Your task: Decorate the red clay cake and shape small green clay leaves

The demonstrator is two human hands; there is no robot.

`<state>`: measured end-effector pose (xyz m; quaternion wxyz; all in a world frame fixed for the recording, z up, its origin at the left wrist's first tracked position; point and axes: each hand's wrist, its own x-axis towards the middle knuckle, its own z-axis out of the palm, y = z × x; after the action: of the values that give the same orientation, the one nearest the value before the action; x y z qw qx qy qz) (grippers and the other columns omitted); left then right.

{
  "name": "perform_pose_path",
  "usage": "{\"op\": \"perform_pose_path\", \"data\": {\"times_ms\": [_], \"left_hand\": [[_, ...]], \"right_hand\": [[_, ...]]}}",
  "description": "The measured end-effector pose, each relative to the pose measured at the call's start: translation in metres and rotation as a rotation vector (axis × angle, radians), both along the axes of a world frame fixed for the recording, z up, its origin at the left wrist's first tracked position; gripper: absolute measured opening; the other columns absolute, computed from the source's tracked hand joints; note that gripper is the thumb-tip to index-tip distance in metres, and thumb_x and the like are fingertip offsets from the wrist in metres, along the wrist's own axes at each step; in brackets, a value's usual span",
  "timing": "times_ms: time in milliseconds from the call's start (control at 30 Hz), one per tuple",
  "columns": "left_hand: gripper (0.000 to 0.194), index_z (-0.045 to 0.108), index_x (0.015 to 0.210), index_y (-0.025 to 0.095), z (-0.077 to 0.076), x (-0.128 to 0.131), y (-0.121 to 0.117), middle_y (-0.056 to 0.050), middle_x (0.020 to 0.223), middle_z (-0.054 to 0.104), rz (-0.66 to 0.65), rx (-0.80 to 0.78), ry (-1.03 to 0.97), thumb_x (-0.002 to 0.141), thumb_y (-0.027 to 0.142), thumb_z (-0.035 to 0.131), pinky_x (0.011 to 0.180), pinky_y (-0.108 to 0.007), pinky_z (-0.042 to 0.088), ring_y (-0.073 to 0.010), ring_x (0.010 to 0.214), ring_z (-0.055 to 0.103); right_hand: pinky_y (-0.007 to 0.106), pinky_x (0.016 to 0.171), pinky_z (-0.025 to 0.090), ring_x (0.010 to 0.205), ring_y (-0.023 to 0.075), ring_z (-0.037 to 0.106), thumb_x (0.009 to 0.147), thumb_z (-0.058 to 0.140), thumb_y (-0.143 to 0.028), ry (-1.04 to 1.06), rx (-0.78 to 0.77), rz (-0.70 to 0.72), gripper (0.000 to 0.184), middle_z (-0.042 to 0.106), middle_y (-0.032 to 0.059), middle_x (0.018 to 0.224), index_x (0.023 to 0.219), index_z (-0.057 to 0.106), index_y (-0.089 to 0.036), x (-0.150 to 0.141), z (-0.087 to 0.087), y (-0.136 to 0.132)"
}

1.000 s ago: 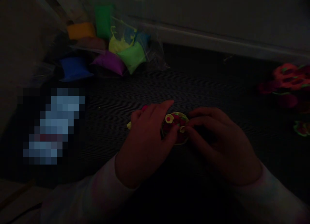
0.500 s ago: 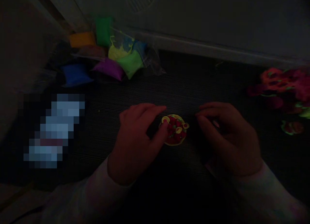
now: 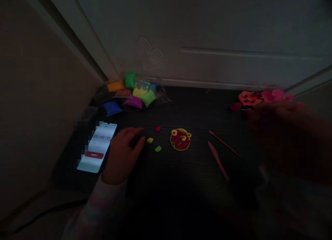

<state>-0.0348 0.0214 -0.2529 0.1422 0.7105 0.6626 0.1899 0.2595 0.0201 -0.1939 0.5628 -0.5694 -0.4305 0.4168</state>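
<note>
A small round clay disc lies flat on the dark table, red with a yellow rim, green bits and yellow-ringed pieces on top. To its left, my left hand rests low over the table, thumb and fingers apart with nothing between them. Just beyond its fingertips are small lumps of yellow clay, green clay and red clay. My right hand, smeared by motion and dark, is at the right beside orange clay shapes and pink clay shapes; its fingers are unclear.
Two slim pinkish modelling tools, a knife-like one and a thinner stick, lie right of the disc. A lit phone is at the left. Several coloured clay packets sit at the back left, before a pale panel.
My left hand has drawn away from the disc to the left. My right hand has moved right, toward the pink and orange shapes. The view has tilted up and widened, revealing tools and lumps.
</note>
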Motion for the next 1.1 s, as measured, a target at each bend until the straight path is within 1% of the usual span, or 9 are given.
{"op": "perform_pose_path", "data": {"times_ms": [100, 200, 367, 433, 467, 567, 733, 900, 1100], "left_hand": [[0.033, 0.055, 0.105, 0.016, -0.011, -0.007, -0.006, -0.009, 0.104, 0.058, -0.052, -0.055, 0.019, 0.078, 0.033, 0.045, 0.086, -0.04, 0.041, -0.0214, 0.098, 0.053], [0.035, 0.055, 0.106, 0.014, -0.019, -0.005, -0.008, -0.01, 0.102, 0.059, -0.095, -0.014, 0.011, 0.078, 0.033, 0.045, 0.086, -0.039, 0.042, -0.0208, 0.097, 0.053], [0.029, 0.06, 0.098, 0.016, -0.025, 0.001, -0.004, -0.009, 0.094, 0.06, -0.143, 0.077, -0.009, 0.077, 0.032, 0.047, 0.08, -0.038, 0.044, -0.0203, 0.088, 0.055], [0.024, 0.063, 0.09, 0.016, -0.03, 0.002, -0.001, -0.007, 0.089, 0.061, -0.16, 0.075, -0.019, 0.077, 0.029, 0.048, 0.077, -0.036, 0.045, -0.0195, 0.084, 0.056], [0.022, 0.064, 0.087, 0.016, -0.033, 0.002, 0.0, -0.007, 0.086, 0.062, -0.158, 0.078, -0.021, 0.076, 0.028, 0.049, 0.076, -0.036, 0.045, -0.0195, 0.082, 0.056], [0.022, 0.064, 0.086, 0.015, -0.041, 0.003, 0.001, -0.008, 0.085, 0.062, -0.145, 0.094, -0.026, 0.077, 0.026, 0.048, 0.078, -0.037, 0.043, -0.0206, 0.083, 0.055], [0.028, 0.06, 0.097, 0.012, -0.045, 0.004, -0.002, -0.011, 0.093, 0.06, -0.109, 0.117, -0.049, 0.078, 0.027, 0.046, 0.082, -0.04, 0.04, -0.0224, 0.088, 0.053], [0.038, 0.047, 0.115, 0.011, -0.042, 0.003, -0.004, -0.01, 0.097, 0.057, -0.042, 0.132, -0.1, 0.08, 0.025, 0.042, 0.079, -0.033, 0.043, -0.0183, 0.088, 0.053], [0.029, 0.057, 0.102, 0.015, -0.035, 0.008, 0.008, -0.007, 0.087, 0.058, 0.008, 0.057, -0.099, 0.077, 0.025, 0.047, 0.07, -0.029, 0.046, -0.0153, 0.076, 0.055]], "right_hand": [[0.028, 0.065, 0.048, 0.075, 0.0147, 0.058, 0.078, 0.048, -0.027, -0.089, -0.051, -0.049, 0.011, 0.06, -0.0006, 0.085, 0.077, 0.059, -0.03, 0.011, 0.017, -0.032], [0.028, 0.059, 0.049, 0.072, 0.0158, 0.059, 0.072, 0.056, -0.031, -0.256, -0.005, -0.148, 0.005, 0.063, -0.0005, 0.08, 0.073, 0.06, -0.027, 0.009, 0.009, -0.066], [0.034, 0.07, 0.05, 0.079, 0.019, 0.06, 0.075, 0.053, -0.031, -0.791, -0.039, 0.117, 0.017, 0.063, 0.0047, 0.085, 0.086, 0.059, -0.021, -0.015, -0.053, -0.099], [0.038, 0.072, 0.048, 0.082, 0.0209, 0.058, 0.076, 0.05, -0.028, -0.976, -0.005, 0.106, 0.019, 0.062, 0.0077, 0.087, 0.089, 0.059, -0.018, -0.023, -0.081, -0.103], [0.039, 0.07, 0.048, 0.08, 0.0221, 0.058, 0.076, 0.049, -0.027, -1.057, 0.033, 0.026, 0.018, 0.062, 0.0089, 0.084, 0.086, 0.059, -0.016, -0.025, -0.092, -0.104], [0.038, 0.071, 0.046, 0.079, 0.0214, 0.056, 0.078, 0.044, -0.023, -1.133, 0.063, -0.019, 0.019, 0.061, 0.0097, 0.084, 0.086, 0.06, -0.016, -0.025, -0.112, -0.101], [0.036, 0.071, 0.045, 0.078, 0.0203, 0.055, 0.078, 0.042, -0.022, -1.131, 0.08, -0.054, 0.02, 0.061, 0.0092, 0.084, 0.085, 0.06, -0.016, -0.02, -0.117, -0.095], [0.035, 0.072, 0.044, 0.079, 0.0199, 0.054, 0.078, 0.043, -0.024, -1.123, 0.087, -0.116, 0.021, 0.06, 0.0088, 0.085, 0.087, 0.06, -0.016, -0.022, -0.118, -0.095], [0.036, 0.072, 0.044, 0.079, 0.0213, 0.053, 0.077, 0.045, -0.027, -1.13, 0.083, -0.13, 0.021, 0.06, 0.0101, 0.086, 0.086, 0.061, -0.015, -0.024, -0.118, -0.096]]}}
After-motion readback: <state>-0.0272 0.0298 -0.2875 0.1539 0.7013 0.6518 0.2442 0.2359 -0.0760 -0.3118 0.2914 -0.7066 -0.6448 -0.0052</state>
